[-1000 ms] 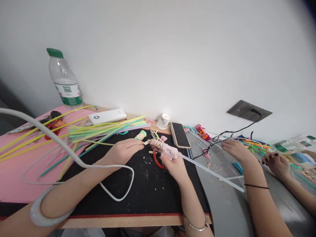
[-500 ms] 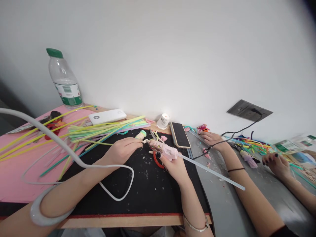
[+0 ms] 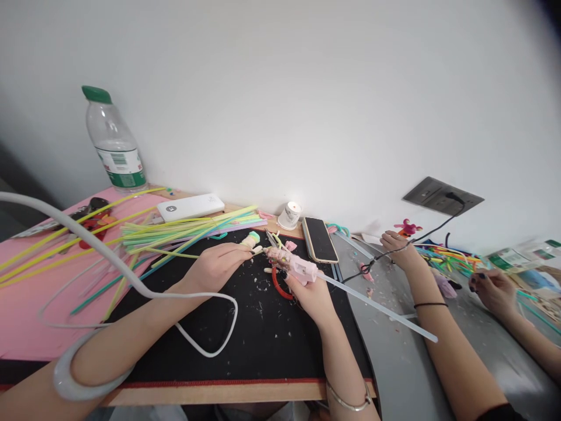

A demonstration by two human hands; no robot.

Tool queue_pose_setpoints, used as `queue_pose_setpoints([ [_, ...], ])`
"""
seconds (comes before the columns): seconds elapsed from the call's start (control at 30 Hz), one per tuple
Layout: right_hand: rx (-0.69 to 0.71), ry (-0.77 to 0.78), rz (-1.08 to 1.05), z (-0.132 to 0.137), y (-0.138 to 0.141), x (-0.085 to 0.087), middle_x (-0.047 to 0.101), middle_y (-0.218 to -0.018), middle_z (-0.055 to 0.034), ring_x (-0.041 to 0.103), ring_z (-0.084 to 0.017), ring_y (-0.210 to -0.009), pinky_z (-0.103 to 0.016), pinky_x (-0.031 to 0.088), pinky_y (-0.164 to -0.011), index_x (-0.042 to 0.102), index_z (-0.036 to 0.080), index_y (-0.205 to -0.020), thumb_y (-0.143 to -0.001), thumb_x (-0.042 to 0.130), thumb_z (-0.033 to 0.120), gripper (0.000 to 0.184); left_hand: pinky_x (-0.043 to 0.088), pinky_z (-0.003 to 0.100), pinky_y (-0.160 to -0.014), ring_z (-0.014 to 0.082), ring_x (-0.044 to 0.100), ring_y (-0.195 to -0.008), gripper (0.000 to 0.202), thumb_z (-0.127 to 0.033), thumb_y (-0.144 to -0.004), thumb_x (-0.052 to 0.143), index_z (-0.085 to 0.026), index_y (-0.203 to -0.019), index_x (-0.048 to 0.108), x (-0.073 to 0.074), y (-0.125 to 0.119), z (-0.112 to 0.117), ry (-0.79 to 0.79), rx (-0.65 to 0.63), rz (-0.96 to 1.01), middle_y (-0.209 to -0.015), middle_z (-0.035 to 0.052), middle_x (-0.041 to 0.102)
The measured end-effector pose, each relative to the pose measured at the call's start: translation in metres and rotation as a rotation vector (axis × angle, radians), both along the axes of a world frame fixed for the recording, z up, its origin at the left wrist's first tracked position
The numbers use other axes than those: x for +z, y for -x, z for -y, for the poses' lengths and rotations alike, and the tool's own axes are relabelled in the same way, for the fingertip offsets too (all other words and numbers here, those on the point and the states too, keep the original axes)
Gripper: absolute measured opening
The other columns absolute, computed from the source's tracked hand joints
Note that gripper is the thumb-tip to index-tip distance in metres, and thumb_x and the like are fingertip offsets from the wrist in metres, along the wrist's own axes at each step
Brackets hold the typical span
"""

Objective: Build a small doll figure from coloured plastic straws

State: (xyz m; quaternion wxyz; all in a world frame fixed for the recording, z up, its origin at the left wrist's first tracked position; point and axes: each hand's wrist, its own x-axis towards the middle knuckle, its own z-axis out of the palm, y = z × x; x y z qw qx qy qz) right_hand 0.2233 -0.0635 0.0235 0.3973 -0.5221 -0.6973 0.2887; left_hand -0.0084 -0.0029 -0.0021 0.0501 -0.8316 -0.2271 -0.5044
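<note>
My right hand (image 3: 310,295) is wrapped round a pink hot glue gun (image 3: 302,269). A long translucent glue stick (image 3: 381,309) sticks out of its back end, and its nozzle points left. My left hand (image 3: 223,263) pinches a small fuzzy piece (image 3: 250,241) in pale yellow and green; a short whitish end (image 3: 256,249) shows by the fingertips. The nozzle is close to that end; whether they touch I cannot tell. Beneath the glue gun lie scissors with a red handle (image 3: 280,287), partly hidden.
A white cable (image 3: 205,296) loops over my left forearm. Pipe cleaners (image 3: 193,229), a power bank (image 3: 190,207), a paper cup (image 3: 290,216) and a phone (image 3: 320,240) lie along the back. At right, a co-worker's hands (image 3: 397,248) are near a pink figure (image 3: 407,227) and a black cord (image 3: 421,237).
The glue gun has shifted slightly right, its nozzle a little away from the piece in my left hand. The co-worker's nearer hand has moved right, and the pink figure has moved right too.
</note>
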Motion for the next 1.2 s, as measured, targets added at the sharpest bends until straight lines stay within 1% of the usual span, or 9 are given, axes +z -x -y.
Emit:
queue_pose_setpoints([
  [0.13,0.052,0.048,-0.037,0.001,0.000,0.002,0.067,-0.117,-0.0080,0.062,-0.024,-0.106,-0.036,0.048,-0.095,0.064,0.018,-0.118,-0.082,0.053,0.021,0.038,0.056,0.024,-0.080,0.0146,0.070,-0.083,0.020,-0.012,-0.088,0.051,-0.016,-0.087,0.071,-0.003,-0.001,0.000,0.051,0.002,0.024,-0.089,0.0064,0.075],
  [0.27,-0.150,0.049,0.036,0.003,-0.001,0.007,0.071,-0.099,-0.0075,0.066,-0.023,-0.088,-0.030,0.052,-0.076,0.069,0.017,-0.103,-0.079,0.055,0.027,0.029,0.056,0.024,-0.079,0.0149,0.070,-0.080,0.021,-0.018,-0.088,0.052,-0.019,-0.082,0.071,-0.001,-0.003,0.001,0.213,0.066,0.084,-0.084,0.0032,0.075],
  [0.37,-0.285,0.096,0.105,0.005,-0.005,0.011,0.069,-0.079,-0.0032,0.062,-0.017,-0.067,-0.024,0.047,-0.059,0.068,0.017,-0.093,-0.078,0.055,0.029,0.023,0.056,0.024,-0.075,0.0157,0.070,-0.076,0.019,-0.024,-0.086,0.055,-0.020,-0.076,0.071,0.004,-0.006,0.004,0.399,0.120,0.155,-0.080,0.0017,0.075],
  [0.47,-0.374,0.081,0.191,0.007,-0.016,0.012,0.065,-0.071,-0.0005,0.057,-0.015,-0.062,-0.023,0.043,-0.058,0.064,0.018,-0.087,-0.076,0.055,0.030,0.018,0.055,0.024,-0.070,0.0152,0.068,-0.072,0.016,-0.028,-0.083,0.058,-0.020,-0.076,0.070,0.007,-0.008,0.006,0.609,0.144,0.223,-0.080,0.0004,0.075],
  [0.6,-0.435,0.038,0.387,0.015,-0.044,0.009,0.068,-0.084,-0.0035,0.061,-0.019,-0.072,-0.026,0.043,-0.065,0.061,0.019,-0.094,-0.073,0.056,0.032,0.026,0.054,0.026,-0.070,0.0156,0.066,-0.070,0.013,-0.030,-0.079,0.060,-0.020,-0.076,0.069,0.008,-0.009,0.008,0.825,0.123,0.315,-0.077,0.0003,0.073],
  [0.77,-0.523,0.168,0.543,0.030,-0.092,0.004,0.068,-0.091,-0.0073,0.064,-0.023,-0.080,-0.028,0.044,-0.068,0.058,0.019,-0.099,-0.068,0.058,0.029,0.033,0.054,0.029,-0.066,0.0162,0.065,-0.064,0.012,-0.029,-0.077,0.062,-0.018,-0.073,0.065,0.011,-0.013,0.010,0.970,0.019,0.478,-0.067,0.0010,0.069],
  [0.93,-0.652,0.292,0.729,0.037,-0.137,-0.002,0.067,-0.103,-0.0130,0.064,-0.027,-0.092,-0.029,0.043,-0.068,0.060,0.017,-0.103,-0.069,0.057,0.027,0.035,0.053,0.030,-0.063,0.0155,0.063,-0.060,0.014,-0.030,-0.076,0.063,-0.018,-0.070,0.062,0.015,-0.017,0.012,1.027,-0.028,0.555,-0.061,0.0001,0.066],
  [1.07,-0.724,0.308,0.806,0.032,-0.153,-0.006,0.066,-0.110,-0.0170,0.064,-0.029,-0.095,-0.031,0.044,-0.070,0.059,0.012,-0.113,-0.071,0.059,0.025,0.044,0.052,0.031,-0.062,0.0158,0.062,-0.058,0.018,-0.034,-0.074,0.065,-0.017,-0.068,0.060,0.017,-0.019,0.013,1.058,-0.032,0.591,-0.058,0.0001,0.064],
  [1.2,-0.698,0.315,0.895,0.024,-0.155,-0.004,0.067,-0.110,-0.0167,0.064,-0.029,-0.097,-0.031,0.045,-0.075,0.063,0.012,-0.110,-0.069,0.060,0.020,0.042,0.051,0.031,-0.062,0.0158,0.061,-0.057,0.024,-0.040,-0.073,0.066,-0.017,-0.069,0.059,0.015,-0.020,0.012,1.082,-0.055,0.611,-0.058,0.0001,0.064],
])
